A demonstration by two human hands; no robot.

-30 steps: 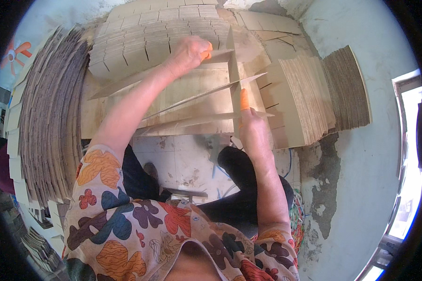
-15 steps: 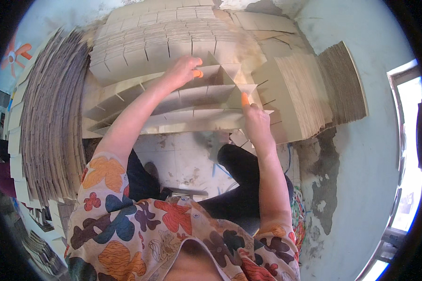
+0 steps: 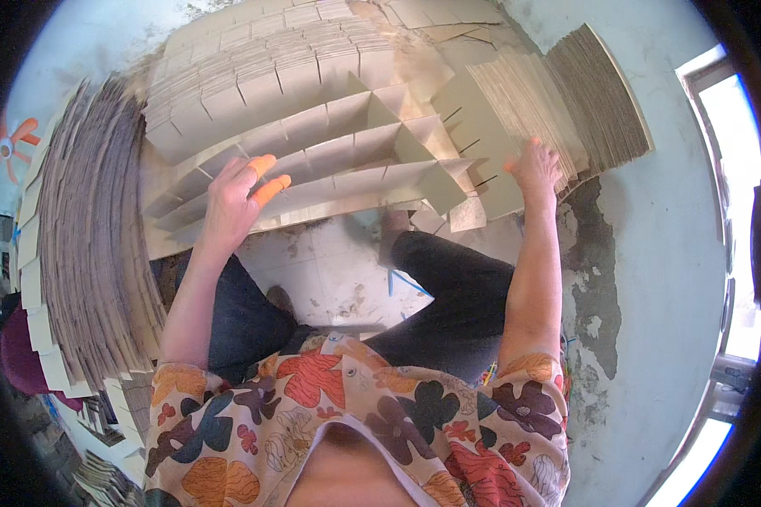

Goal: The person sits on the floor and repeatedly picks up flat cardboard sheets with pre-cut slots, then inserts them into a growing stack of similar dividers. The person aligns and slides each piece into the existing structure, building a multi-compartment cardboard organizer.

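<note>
A cardboard divider grid (image 3: 347,160) of long slotted strips crossed by short ones stands on the floor in front of me. My left hand (image 3: 232,203) lies flat on the near left strips, fingers spread, with orange fingertip covers. My right hand (image 3: 534,165) rests on a stack of slotted cardboard sheets (image 3: 503,118) at the right, fingers apart, gripping nothing that I can see. My legs in dark trousers (image 3: 448,287) are folded below the grid.
A tall fanned pile of cardboard strips (image 3: 84,253) lines the left side. More stacked dividers (image 3: 271,51) lie behind the grid, and a further cardboard stack (image 3: 600,93) sits at the far right. The floor (image 3: 651,279) is pale concrete with dark patches.
Both hands have left the long strips they were fitting. The left hand dropped onto the grid's near left side. The right hand moved right to the sheet stack. The grid now stands assembled.
</note>
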